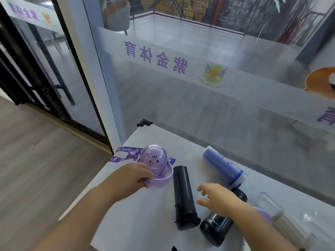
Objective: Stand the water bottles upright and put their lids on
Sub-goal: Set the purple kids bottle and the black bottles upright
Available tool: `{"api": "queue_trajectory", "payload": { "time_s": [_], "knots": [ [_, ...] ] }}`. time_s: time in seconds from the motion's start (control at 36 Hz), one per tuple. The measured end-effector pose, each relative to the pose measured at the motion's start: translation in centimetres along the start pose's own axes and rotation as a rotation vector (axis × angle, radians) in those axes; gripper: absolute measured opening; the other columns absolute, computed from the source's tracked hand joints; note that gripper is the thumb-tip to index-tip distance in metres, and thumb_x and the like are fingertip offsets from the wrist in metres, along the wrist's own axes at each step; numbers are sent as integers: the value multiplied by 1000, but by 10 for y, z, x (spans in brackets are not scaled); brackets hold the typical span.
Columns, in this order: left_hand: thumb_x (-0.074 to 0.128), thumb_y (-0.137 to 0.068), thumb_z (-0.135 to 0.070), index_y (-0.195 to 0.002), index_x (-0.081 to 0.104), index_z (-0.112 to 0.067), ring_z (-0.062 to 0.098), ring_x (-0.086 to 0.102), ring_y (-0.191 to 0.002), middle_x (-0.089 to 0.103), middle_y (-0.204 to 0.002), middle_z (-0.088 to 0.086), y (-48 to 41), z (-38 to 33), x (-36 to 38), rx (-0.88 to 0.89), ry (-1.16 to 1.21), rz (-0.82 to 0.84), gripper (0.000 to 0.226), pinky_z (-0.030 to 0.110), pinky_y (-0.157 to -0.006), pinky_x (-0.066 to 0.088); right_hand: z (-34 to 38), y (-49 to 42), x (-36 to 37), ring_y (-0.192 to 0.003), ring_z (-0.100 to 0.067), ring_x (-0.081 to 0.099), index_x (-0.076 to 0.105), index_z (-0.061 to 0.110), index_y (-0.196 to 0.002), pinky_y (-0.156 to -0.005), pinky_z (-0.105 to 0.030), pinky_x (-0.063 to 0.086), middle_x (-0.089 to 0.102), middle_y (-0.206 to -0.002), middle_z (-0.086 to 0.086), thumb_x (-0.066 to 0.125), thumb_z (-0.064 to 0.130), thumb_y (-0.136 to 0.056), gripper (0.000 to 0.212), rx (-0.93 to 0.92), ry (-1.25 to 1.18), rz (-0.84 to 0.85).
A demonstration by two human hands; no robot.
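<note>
Purple strap (121, 154) reading "Nice d…" on upright purple bottle (155, 164)

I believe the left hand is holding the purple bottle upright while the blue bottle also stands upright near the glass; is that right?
Not quite. In the head view the blue bottle lies on its side on the table near the glass. The rest holds: the left hand grips the purple bottle, which stands upright.

A white surface (145, 205) stands against a frosted-banded glass wall (199, 105); grey wood-look floor (36, 160), black-framed glass door (45, 69) left.
</note>
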State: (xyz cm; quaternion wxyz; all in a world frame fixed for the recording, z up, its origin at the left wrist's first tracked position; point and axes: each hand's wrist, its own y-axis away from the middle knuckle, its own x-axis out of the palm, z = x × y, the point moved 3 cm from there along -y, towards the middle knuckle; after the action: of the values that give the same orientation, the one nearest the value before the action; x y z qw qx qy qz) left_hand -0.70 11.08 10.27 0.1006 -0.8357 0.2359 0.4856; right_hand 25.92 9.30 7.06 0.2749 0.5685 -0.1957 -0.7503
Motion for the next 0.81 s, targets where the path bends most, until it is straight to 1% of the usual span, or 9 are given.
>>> {"api": "queue_trajectory", "payload": {
  "time_s": [0.08, 0.19, 0.28, 0.39, 0.53, 0.64, 0.75, 0.78, 0.81],
  "knots": [
    [70, -80, -13, -81, 71, -24, 5, 55, -73, 67, -85, -9, 9, 9, 10, 26, -35, -41, 11, 18, -67, 47, -1, -1, 5, -114, -16, 55, 43, 26, -135, -100, -32, 46, 56, -132, 1, 53, 44, -92, 48, 4, 0, 10],
    [83, -63, -5, -70, 71, -21, 15, 60, -59, 67, -69, -5, 14, 17, 14, 52, -136, -146, 22, 18, -56, 42, 1, -1, 14, -114, -17, 56, 44, 25, -135, -98, -30, 47, 56, -131, 1, 53, 44, -92, 48, 0, -2, 12],
    [86, -57, -2, -66, 69, -17, 20, 58, -54, 64, -63, -2, 13, 22, 14, 47, -203, -206, 24, 20, -55, 44, 4, -2, 19, -112, -17, 57, 45, 25, -134, -97, -31, 48, 57, -131, 1, 53, 45, -92, 47, 1, 1, 5],
    [86, -57, 1, -68, 70, -12, 24, 60, -60, 65, -68, 3, 13, 27, 15, -5, -210, -264, 23, 29, -57, 54, 6, -2, 24, -111, -17, 56, 46, 25, -133, -97, -32, 48, 57, -130, 2, 52, 44, -92, 46, -7, 21, -29],
    [84, -62, -4, -82, 67, -10, 28, 60, -73, 62, -80, 8, 24, 23, 18, -64, -191, -351, 27, 39, -62, 57, 8, 0, 29, -113, -18, 55, 45, 25, -134, -96, -33, 47, 55, -131, 3, 50, 44, -93, 46, -22, 65, -90],
    [79, -69, -13, -82, 62, -14, 26, 59, -67, 61, -78, 4, 39, 19, 31, -41, -186, -387, 21, 35, -58, 53, 9, 2, 35, -116, -21, 54, 40, 24, -137, -95, -36, 48, 52, -135, 1, 49, 45, -93, 49, -10, 84, -145],
    [84, -62, -21, -83, 63, -20, 23, 63, -60, 64, -75, -2, 52, 21, 60, -76, -186, -212, 29, 30, -48, 50, 15, 0, 49, -117, -26, 53, 33, 18, -140, -92, -40, 49, 51, -133, -4, 49, 56, -89, 65, 74, 82, -178],
    [85, -62, -24, -85, 64, -21, 22, 65, -62, 65, -78, -2, 54, 20, 66, -110, -210, -136, 32, 30, -50, 51, 16, -2, 54, -115, -27, 53, 33, 17, -138, -90, -41, 49, 52, -131, -5, 50, 58, -87, 68, 104, 72, -169],
    [81, -69, -28, -93, 65, -22, 22, 67, -73, 66, -86, -2, 55, 19, 73, -164, -221, -43, 30, 31, -57, 53, 18, -3, 59, -113, -28, 54, 34, 16, -136, -87, -41, 50, 54, -128, -6, 51, 60, -86, 69, 134, 62, -158]
  ]
}}
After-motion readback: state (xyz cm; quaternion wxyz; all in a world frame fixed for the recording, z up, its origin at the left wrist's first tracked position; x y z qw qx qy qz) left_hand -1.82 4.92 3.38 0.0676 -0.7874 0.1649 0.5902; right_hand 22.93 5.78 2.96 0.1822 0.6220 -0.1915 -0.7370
